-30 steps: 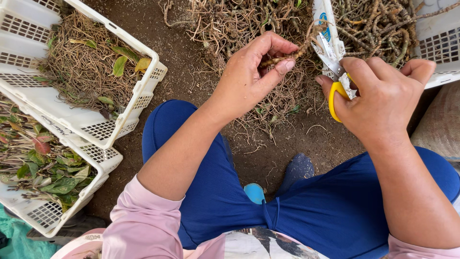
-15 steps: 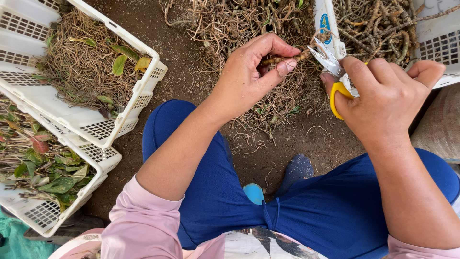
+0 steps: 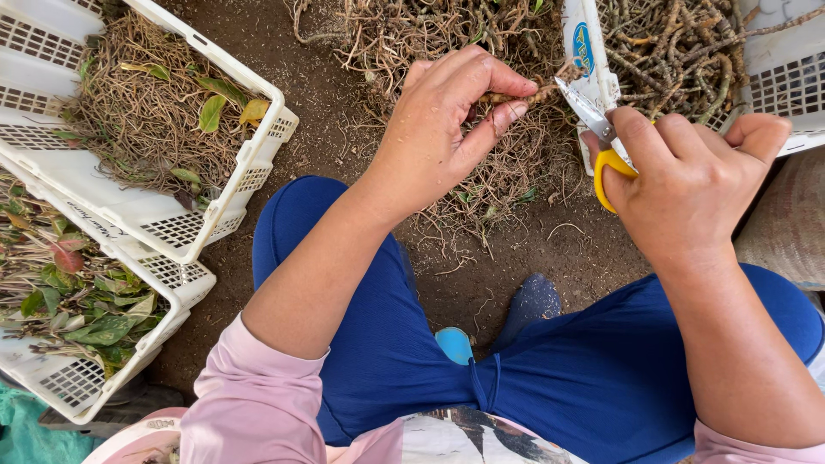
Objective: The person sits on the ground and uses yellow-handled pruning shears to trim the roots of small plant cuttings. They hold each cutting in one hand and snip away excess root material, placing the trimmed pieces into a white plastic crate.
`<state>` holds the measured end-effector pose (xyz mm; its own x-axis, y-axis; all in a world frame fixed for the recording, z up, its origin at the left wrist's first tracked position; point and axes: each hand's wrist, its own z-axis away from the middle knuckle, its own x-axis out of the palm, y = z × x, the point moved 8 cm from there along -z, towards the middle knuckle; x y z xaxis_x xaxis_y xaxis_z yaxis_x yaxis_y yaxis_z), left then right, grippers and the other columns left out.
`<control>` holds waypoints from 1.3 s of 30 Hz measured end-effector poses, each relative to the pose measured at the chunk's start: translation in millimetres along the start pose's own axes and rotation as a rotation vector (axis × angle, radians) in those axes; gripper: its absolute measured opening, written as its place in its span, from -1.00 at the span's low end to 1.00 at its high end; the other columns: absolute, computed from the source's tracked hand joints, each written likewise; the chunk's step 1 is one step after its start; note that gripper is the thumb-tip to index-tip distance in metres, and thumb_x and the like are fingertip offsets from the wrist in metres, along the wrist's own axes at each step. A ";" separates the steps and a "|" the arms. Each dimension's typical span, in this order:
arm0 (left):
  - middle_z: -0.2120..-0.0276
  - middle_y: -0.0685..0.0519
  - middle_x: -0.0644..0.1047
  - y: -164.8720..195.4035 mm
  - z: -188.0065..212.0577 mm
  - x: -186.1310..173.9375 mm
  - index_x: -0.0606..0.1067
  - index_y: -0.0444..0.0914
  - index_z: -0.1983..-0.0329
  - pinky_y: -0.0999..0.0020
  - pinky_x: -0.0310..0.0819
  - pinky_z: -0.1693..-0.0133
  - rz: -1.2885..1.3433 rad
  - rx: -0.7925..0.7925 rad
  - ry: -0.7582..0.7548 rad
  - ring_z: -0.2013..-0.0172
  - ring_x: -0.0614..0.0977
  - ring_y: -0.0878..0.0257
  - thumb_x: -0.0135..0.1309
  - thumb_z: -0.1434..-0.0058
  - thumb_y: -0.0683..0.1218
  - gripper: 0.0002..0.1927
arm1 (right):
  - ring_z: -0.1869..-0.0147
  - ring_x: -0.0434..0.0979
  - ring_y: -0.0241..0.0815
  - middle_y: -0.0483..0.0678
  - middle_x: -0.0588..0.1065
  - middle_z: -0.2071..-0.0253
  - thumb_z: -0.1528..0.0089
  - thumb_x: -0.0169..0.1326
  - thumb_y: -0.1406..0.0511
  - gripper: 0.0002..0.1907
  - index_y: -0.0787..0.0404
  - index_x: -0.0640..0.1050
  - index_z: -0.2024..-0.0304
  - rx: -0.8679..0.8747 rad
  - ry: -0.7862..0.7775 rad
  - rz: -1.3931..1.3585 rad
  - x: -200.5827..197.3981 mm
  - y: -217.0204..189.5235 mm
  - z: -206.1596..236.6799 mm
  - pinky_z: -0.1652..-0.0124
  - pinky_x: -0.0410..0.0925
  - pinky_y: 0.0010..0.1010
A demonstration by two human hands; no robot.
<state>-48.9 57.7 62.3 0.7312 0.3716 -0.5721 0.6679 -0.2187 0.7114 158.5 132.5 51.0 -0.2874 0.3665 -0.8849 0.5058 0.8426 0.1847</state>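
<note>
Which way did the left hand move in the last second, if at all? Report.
No. The left hand stays pinching the root, just left of the crate rim.

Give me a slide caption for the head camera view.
Left hand pinches a root piece while right hand holds yellow-handled scissors beside it.

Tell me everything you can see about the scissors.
The scissors have yellow handles and short, silvery metal blades. The right hand grips them, fingers through the handle loops, blades pointing up-left and slightly parted. Their tips sit by the end of a thin brown root pinched in the left hand, above the dirt ground.
</note>
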 end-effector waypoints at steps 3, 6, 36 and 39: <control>0.15 0.17 0.56 5.1 -1.6 -4.5 0.56 -0.10 -0.01 0.23 0.25 -0.11 -0.102 0.054 0.048 -0.01 0.58 0.21 0.19 -0.39 -0.08 -0.85 | 0.38 0.24 -0.20 -0.23 0.41 0.44 -0.26 0.34 0.02 -0.69 0.04 0.62 0.14 0.028 0.005 -0.079 -2.4 -1.0 -4.8 0.02 0.07 -0.31; 0.14 0.21 0.58 5.0 -1.9 -7.3 0.56 -0.08 0.01 0.21 0.25 -0.13 -0.104 0.054 0.075 0.04 0.60 0.26 0.21 -0.39 -0.08 -0.86 | 0.35 0.21 -0.16 -0.21 0.44 0.42 -0.27 0.41 -0.04 -0.61 0.06 0.63 0.13 0.034 -0.005 -0.137 -6.5 -4.2 -7.2 0.03 0.06 -0.30; 0.17 0.22 0.51 19.2 1.7 -10.8 0.57 -0.03 0.04 0.23 0.23 -0.05 -0.325 0.192 0.170 0.08 0.54 0.28 0.33 -0.30 -0.11 -0.79 | 0.34 0.22 -0.17 -0.21 0.50 0.38 -0.25 0.33 0.01 -0.66 0.08 0.63 0.15 0.063 -0.015 -0.131 -7.4 -1.7 -4.9 0.00 0.08 -0.32; 0.17 0.24 0.51 21.3 1.8 -8.1 0.57 -0.02 0.04 0.23 0.24 -0.07 -0.349 0.217 0.157 0.08 0.53 0.29 0.33 -0.31 -0.12 -0.78 | 0.35 0.21 -0.17 -0.21 0.50 0.38 -0.25 0.33 0.02 -0.67 0.08 0.63 0.15 0.065 -0.016 -0.130 -8.0 -1.8 -4.7 0.00 0.08 -0.32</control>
<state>-40.4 48.4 81.3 0.4381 0.5855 -0.6821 0.8969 -0.2341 0.3751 156.1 129.9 59.8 -0.3412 0.2488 -0.9064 0.5167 0.8552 0.0403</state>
